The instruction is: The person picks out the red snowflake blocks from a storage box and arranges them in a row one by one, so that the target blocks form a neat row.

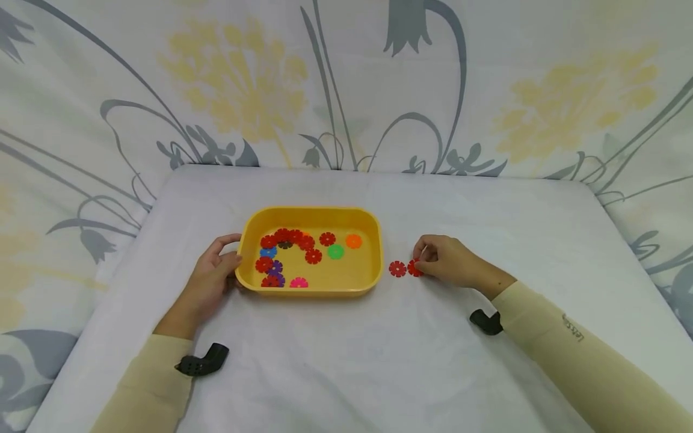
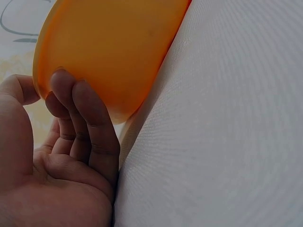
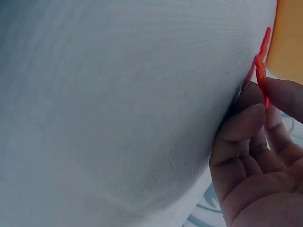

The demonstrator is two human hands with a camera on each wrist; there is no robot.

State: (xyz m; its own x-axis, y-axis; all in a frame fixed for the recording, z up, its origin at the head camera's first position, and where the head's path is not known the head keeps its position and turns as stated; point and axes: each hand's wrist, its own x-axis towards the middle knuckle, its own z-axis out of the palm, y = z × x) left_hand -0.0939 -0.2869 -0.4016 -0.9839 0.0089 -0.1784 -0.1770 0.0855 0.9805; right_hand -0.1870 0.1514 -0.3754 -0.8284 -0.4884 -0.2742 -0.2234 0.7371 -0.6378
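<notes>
My left hand (image 1: 210,275) grips the left end of a yellow plastic tray (image 1: 338,278), thumb at the rim and fingers against the outer wall. In the left wrist view, the curled fingers (image 2: 97,111) touch the tray's side. To the right of the tray, my right hand (image 1: 452,263) pinches a red notched disc (image 1: 414,268). The right wrist view shows this red disc (image 3: 261,78) tilted edge-on between thumb and fingers. Just left of it, another red notched disc (image 1: 397,269) lies flat on the cloth; whether the two touch I cannot tell.
Inside the tray are several red discs (image 1: 313,256), a green disc (image 1: 335,251), an orange disc (image 1: 354,241), a pink disc (image 1: 299,282) and a blue disc (image 1: 267,252). White cloth (image 1: 346,355) covers the table. A floral curtain (image 1: 346,84) hangs behind it.
</notes>
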